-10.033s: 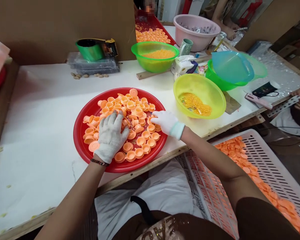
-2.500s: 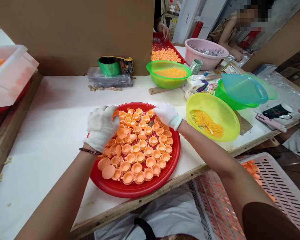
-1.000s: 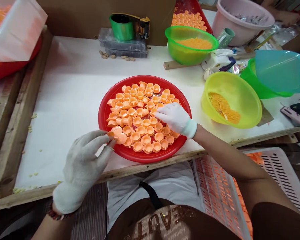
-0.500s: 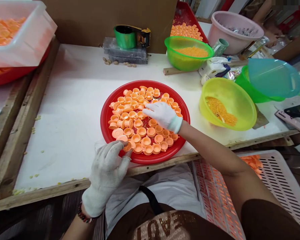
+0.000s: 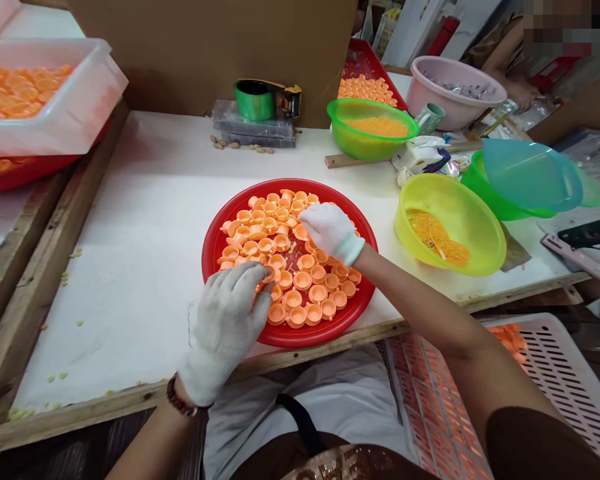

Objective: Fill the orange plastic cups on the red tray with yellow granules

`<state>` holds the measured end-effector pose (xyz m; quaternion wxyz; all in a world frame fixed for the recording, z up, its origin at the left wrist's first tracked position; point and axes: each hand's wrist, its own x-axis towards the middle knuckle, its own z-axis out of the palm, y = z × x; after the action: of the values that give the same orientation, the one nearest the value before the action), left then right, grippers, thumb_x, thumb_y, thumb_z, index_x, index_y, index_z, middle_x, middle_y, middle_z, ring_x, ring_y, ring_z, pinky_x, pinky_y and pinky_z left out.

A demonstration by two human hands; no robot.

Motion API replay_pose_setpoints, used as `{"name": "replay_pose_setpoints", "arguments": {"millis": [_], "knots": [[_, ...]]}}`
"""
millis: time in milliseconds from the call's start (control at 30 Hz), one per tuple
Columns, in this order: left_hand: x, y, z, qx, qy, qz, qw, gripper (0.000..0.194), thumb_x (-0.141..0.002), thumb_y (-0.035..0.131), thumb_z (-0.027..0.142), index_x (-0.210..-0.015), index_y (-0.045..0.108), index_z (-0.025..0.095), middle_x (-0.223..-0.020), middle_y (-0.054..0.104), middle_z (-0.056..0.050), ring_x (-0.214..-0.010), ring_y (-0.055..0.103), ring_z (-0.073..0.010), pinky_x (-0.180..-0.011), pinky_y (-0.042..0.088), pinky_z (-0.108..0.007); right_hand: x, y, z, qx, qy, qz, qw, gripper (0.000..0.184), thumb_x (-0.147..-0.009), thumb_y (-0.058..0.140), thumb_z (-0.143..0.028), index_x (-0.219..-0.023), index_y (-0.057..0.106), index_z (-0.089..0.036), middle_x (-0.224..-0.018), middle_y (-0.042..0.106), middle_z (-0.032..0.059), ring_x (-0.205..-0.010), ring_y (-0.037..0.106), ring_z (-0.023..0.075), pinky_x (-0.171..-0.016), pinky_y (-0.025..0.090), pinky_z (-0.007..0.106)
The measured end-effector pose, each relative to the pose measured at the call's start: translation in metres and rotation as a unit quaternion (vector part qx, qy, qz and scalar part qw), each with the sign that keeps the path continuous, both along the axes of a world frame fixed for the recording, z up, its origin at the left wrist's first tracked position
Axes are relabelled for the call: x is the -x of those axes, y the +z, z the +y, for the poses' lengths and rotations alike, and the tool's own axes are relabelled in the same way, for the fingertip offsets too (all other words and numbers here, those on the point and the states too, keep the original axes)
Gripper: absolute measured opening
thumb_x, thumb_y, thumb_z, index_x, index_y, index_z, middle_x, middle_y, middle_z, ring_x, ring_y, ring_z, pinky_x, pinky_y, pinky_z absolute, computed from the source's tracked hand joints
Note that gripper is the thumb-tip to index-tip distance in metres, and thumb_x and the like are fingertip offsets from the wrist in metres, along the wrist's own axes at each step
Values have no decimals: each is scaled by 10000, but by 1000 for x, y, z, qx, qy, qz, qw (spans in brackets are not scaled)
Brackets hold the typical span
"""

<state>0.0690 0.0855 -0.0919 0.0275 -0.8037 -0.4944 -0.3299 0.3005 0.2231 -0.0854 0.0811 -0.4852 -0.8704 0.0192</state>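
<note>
A round red tray (image 5: 211,233) sits at the table's front edge, spread with many small orange plastic toy cups (image 5: 303,280), most with a saucer-like base. Both hands wear white knitted gloves. Over the tray's near left side, my left hand (image 5: 230,320) is closed, thumb and fingers pinching an orange toy cup (image 5: 266,275) that the glove partly covers. My right hand (image 5: 330,230) is over the right back part of the tray, fingers curled down among the cups. Its fingertips are hidden, and an orange piece shows just beside them.
A yellow bowl (image 5: 450,220) and a green bowl (image 5: 373,127) with small yellow-orange bits stand right. A green tape roll (image 5: 254,100) rests on a grey block at the back. A white bin (image 5: 55,127) of orange pieces is left. A person's hand (image 5: 520,93) shows far right.
My left hand has lifted and moved inward over the tray, with the pinched toy cup. My right hand's fingers have curled in from a stretched pose. The view has tilted slightly.
</note>
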Motion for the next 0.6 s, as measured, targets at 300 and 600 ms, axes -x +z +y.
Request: {"name": "replay_pose_setpoints", "arguments": {"millis": [300, 600], "knots": [[-34, 3, 56, 95, -35, 89, 991, 74, -951, 647, 209, -988, 709, 191, -1092, 786, -58, -965, 722, -270, -862, 545, -435, 10, 6, 46, 111, -50, -21, 992, 264, -967, 616, -328, -868, 806, -176, -1055, 725, 91, -935, 615, 225, -727, 348, 333], [-40, -8, 62, 121, -42, 144, 981, 144, -951, 593, 190, -912, 731, 200, -981, 777, -54, -908, 681, -308, -830, 492, -499, -3, 13, 45, 83, -112, -42, 989, 210, -989, 631, -294, -1022, 799, -173, -1086, 736, 95, -895, 603, 227, -714, 337, 339]]}}
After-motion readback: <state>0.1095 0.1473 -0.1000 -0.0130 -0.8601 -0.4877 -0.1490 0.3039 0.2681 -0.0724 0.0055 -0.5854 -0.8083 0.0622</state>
